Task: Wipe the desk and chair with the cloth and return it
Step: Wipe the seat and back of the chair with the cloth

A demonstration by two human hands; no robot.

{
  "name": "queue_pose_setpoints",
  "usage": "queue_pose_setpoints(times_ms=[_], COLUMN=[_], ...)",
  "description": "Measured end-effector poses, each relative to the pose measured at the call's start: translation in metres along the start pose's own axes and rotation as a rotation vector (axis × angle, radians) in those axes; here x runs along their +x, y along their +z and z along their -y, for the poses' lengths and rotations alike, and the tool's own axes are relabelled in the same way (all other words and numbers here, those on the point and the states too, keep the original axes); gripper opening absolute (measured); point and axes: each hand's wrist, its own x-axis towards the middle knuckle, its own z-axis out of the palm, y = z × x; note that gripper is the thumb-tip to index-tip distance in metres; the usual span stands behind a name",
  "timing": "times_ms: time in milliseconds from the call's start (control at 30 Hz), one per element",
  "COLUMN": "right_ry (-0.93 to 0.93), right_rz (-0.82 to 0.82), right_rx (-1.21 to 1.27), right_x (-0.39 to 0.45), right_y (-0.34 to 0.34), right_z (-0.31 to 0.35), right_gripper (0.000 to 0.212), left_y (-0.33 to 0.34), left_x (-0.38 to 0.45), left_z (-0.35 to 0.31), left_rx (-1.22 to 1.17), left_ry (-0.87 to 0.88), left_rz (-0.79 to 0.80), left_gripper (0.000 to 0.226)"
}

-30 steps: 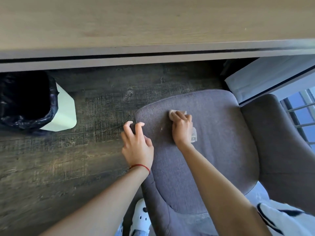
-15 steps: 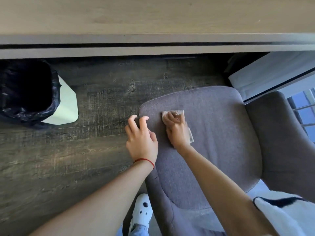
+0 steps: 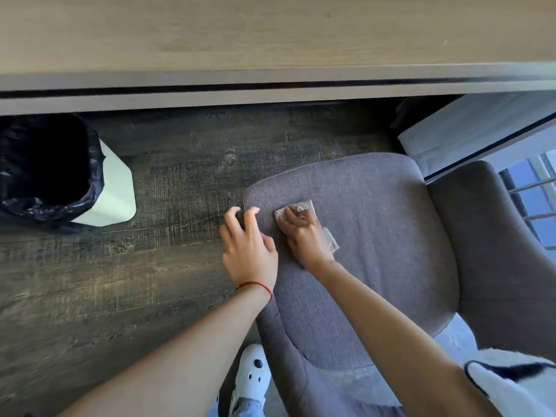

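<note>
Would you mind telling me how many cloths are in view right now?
1. The cloth lies on the chair seat near its front-left corner, pressed flat under the right hand. Others may lie outside the view.

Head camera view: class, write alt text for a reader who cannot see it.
A right hand presses a small beige cloth onto a grey fabric chair seat while the left hand grips the seat's edge. A white bin with black liner stands on the dark wooden floor.
</note>
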Motion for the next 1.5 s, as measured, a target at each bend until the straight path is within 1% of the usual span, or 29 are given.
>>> queue_pose_setpoints(times_ms=[67,133,167,200,267,300,333,433,500,533,633,700,733,800,933,967,1000,1067,1100,1133,1200,1267,1300,1333,1367,1433,1500], right_ry=[-0.005,0.034,0.06,0.076,0.057,0.035,0.005,-0.074,-0.072,-0.045,0.057,0.074,0.06,0.017,-0.01,-0.019,-0.014,0.073,0.13,0.164,0.164,0.086,0.048,0.035,0.047,0.074,0.187], right_rz=[0.103,0.132,0.108,0.047,-0.078,-0.086,-0.057,0.112,0.132,0.098,-0.093,-0.135,-0.118,-0.031,0.106,0.097,0.043,-0.083,-0.112,-0.103,0.026,0.155,0.183,0.175,0.131,-0.037,-0.197], right_rx=[0.045,0.092,0.092,0.081,0.079,0.082,0.07,0.002,-0.006,0.024,0.109,0.125,0.12,0.069,0.076,0.097,0.114,0.11,0.102,0.091,0.069,0.032,0.037,0.067,0.108,0.18,0.304], right_x=[-0.007,-0.013,-0.016,-0.018,-0.02,-0.019,-0.019,-0.022,-0.029,-0.032,-0.022,-0.006,0.0,0.002,-0.017,-0.018,-0.018,-0.015,-0.013,-0.011,-0.012,-0.015,-0.02,-0.027,-0.035,-0.057,-0.087], right_y=[0.001,-0.007,-0.013,-0.018,-0.02,-0.018,-0.015,-0.005,-0.007,-0.01,-0.02,-0.02,-0.016,-0.004,-0.002,-0.006,-0.009,-0.011,-0.009,-0.004,0.001,-0.013,-0.029,-0.049,-0.07,-0.116,-0.159], right_z=[0.001,-0.007,-0.011,-0.012,-0.012,-0.011,-0.011,-0.024,-0.035,-0.04,-0.038,-0.023,-0.014,-0.001,-0.013,-0.018,-0.02,-0.019,-0.014,-0.009,0.001,0.001,0.0,-0.002,-0.004,-0.01,-0.018], right_gripper=[0.048,0.049,0.05,0.05,0.049,0.048,0.048,0.049,0.05,0.05,0.05,0.048,0.047,0.045,0.045,0.045,0.046,0.047,0.048,0.049,0.047,0.037,0.034,0.033,0.033,0.034,0.037], left_y=[-0.005,-0.009,-0.011,-0.013,-0.012,-0.009,-0.006,0.003,0.003,0.003,0.002,0.005,0.006,0.006,0.005,0.005,0.005,0.006,0.006,0.007,0.009,0.009,0.007,0.005,0.002,-0.007,-0.021], left_x=[-0.002,-0.011,-0.018,-0.027,-0.043,-0.048,-0.05,-0.045,-0.045,-0.046,-0.047,-0.046,-0.045,-0.045,-0.045,-0.045,-0.045,-0.046,-0.046,-0.045,-0.044,-0.043,-0.044,-0.045,-0.046,-0.049,-0.052], left_z=[0.0,0.003,0.004,0.006,0.006,0.005,0.004,0.003,0.003,0.003,0.003,0.002,0.003,0.002,0.004,0.005,0.005,0.004,0.004,0.003,0.004,0.005,0.006,0.005,0.005,0.005,0.004], left_rx=[-0.007,-0.044,-0.068,-0.083,-0.108,-0.13,-0.144,-0.114,-0.084,-0.077,-0.076,-0.068,-0.059,-0.046,-0.057,-0.058,-0.058,-0.052,-0.048,-0.047,-0.046,-0.052,-0.06,-0.069,-0.078,-0.1,-0.111], left_ry=[0.011,0.022,0.01,-0.011,-0.071,-0.101,-0.122,-0.139,-0.152,-0.153,-0.14,-0.142,-0.147,-0.152,-0.151,-0.153,-0.157,-0.152,-0.15,-0.148,-0.123,-0.11,-0.123,-0.135,-0.137,-0.136,-0.128], left_rz=[0.015,0.04,0.045,0.048,0.066,0.068,0.059,0.025,0.042,0.047,0.034,0.017,0.018,0.026,0.03,0.029,0.029,0.026,0.019,0.011,-0.006,-0.023,-0.002,0.028,0.058,0.129,0.216], left_gripper=[0.053,0.065,0.072,0.075,0.076,0.074,0.071,0.065,0.064,0.064,0.063,0.063,0.064,0.065,0.066,0.066,0.066,0.066,0.066,0.066,0.066,0.065,0.065,0.066,0.066,0.067,0.069])
